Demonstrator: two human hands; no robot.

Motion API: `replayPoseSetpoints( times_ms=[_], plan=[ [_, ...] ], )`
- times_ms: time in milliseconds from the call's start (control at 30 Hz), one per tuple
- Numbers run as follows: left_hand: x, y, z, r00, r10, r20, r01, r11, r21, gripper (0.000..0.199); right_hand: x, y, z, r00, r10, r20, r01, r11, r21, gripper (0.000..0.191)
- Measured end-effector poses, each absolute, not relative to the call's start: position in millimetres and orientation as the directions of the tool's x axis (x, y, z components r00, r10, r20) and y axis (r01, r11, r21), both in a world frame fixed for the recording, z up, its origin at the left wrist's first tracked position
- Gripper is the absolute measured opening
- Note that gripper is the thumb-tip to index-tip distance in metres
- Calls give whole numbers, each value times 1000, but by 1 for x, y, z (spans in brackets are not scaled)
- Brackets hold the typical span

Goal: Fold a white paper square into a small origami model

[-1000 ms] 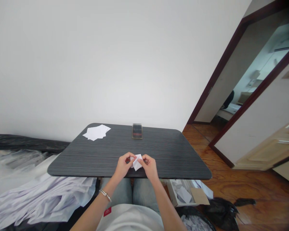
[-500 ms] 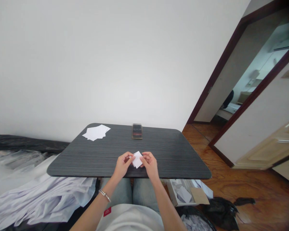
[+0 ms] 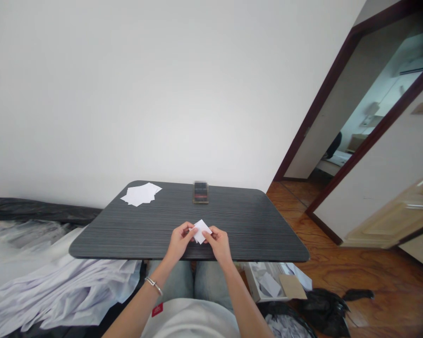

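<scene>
A small folded white paper point(image 3: 202, 230) is held up over the near edge of the dark table point(image 3: 155, 234). My left hand point(image 3: 181, 238) pinches its left side between thumb and fingers. On the paper's right side, my right hand point(image 3: 217, 240) grips with the thumb on top and the fingertips partly hidden behind it. A second layer or corner of paper pokes out at the lower left of the piece.
Loose white paper sheets point(image 3: 141, 194) lie at the table's back left. A small blurred dark object point(image 3: 200, 193) stands at the back middle. White cloth point(image 3: 77, 293) is heaped at left; an open box point(image 3: 264, 281) and black plastic bag point(image 3: 322, 305) sit on the floor at right.
The right hand has shifted slightly left, its thumb now further over the paper. The paper has moved up a little. The left hand looks almost unmoved.
</scene>
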State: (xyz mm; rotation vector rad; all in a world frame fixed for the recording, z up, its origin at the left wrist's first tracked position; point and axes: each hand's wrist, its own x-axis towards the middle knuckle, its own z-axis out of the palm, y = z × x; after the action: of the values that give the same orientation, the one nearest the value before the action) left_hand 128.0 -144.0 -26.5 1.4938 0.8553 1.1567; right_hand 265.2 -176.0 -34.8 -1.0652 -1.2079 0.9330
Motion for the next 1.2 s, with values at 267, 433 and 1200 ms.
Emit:
replayPoseSetpoints(
  times_ms=[267,433,1200],
  plan=[
    [129,-141,-33,325,937,128,-123,-92,988,37,268,-173,-38,277,938,207,-67,233,-970,21],
    [130,-142,-32,372,921,114,-122,-73,990,21,268,-172,-37,276,954,120,-231,187,-955,21],
    [132,-145,-31,412,895,172,-66,-159,985,24,262,-172,-36,334,938,89,-288,192,-938,25]
  ],
)
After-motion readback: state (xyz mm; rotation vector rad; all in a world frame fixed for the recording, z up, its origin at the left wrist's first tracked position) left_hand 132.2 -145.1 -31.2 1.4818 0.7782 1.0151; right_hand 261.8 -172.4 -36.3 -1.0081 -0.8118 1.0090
